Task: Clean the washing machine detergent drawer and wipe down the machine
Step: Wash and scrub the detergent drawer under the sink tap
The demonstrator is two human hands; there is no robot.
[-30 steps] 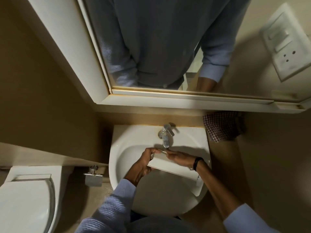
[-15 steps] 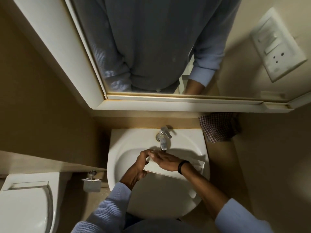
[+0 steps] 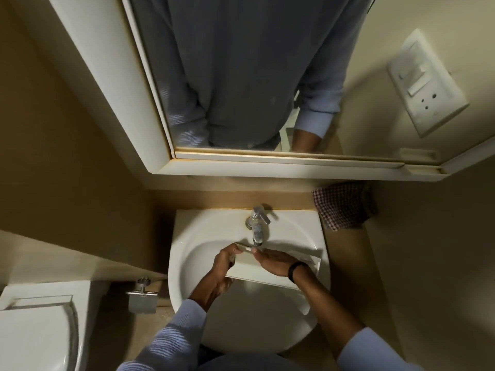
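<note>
While in left hand (image 3: 223,263), drawer (image 3: 246,266) askew.

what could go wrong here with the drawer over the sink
1. Only the left hand grips the drawer; the right hand lies flat on it, so the drawer could slip and knock the sink.
2. Its right end reaches the sink's rim, so water from the tap might spill outside.

Sink (image 3: 184,236): white, rounded front, flat back edge against the tan wall (image 3: 227,195).
Tap (image 3: 257,228): chrome, fixed at the middle of the back rim, spout out over the bowl.
Drawer (image 3: 249,271): white, slanted across the bowl just under the spout, right end at the right rim; left hand (image 3: 223,265) gripping its left end, right hand (image 3: 273,262) laid flat on top.
</note>
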